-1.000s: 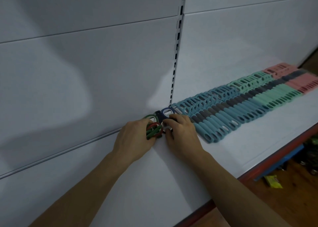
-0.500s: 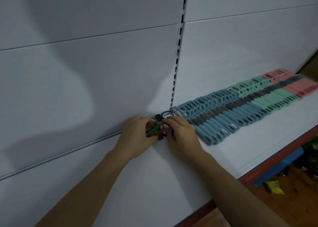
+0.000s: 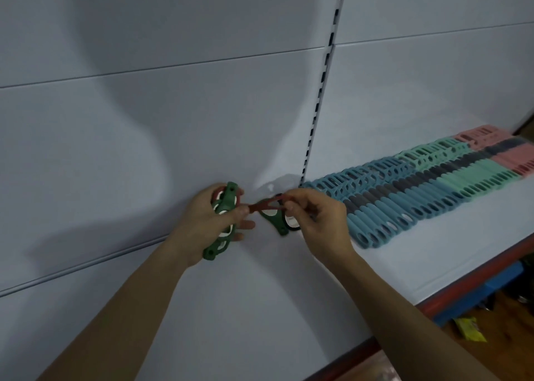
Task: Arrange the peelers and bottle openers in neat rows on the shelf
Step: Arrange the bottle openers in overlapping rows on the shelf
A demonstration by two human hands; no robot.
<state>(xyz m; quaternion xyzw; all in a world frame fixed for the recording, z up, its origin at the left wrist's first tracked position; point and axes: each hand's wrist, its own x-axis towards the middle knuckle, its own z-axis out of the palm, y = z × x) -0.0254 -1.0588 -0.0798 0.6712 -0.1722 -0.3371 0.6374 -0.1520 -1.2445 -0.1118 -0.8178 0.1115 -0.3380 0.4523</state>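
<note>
My left hand (image 3: 212,224) grips a small stack of green bottle openers (image 3: 222,224), lifted off the white shelf (image 3: 260,308). A red rubber band (image 3: 264,205) stretches from that stack to my right hand (image 3: 315,219), which pinches its far end. Under the band and my right fingers, another green opener (image 3: 273,217) and a dark one lie on the shelf near the back wall. To the right runs a long neat row of peelers (image 3: 419,195), blue, then mint, then pink, with dark grey ones between.
The white back panel has a slotted upright (image 3: 320,91) above the openers. The shelf's red front edge (image 3: 462,291) runs diagonally at the right. Below it lie a wooden floor and a yellow packet (image 3: 469,328).
Both hands were pressed together over the openers by the wall. Now the left has lifted the green stack toward me, and the right has pulled the red band off to the right.
</note>
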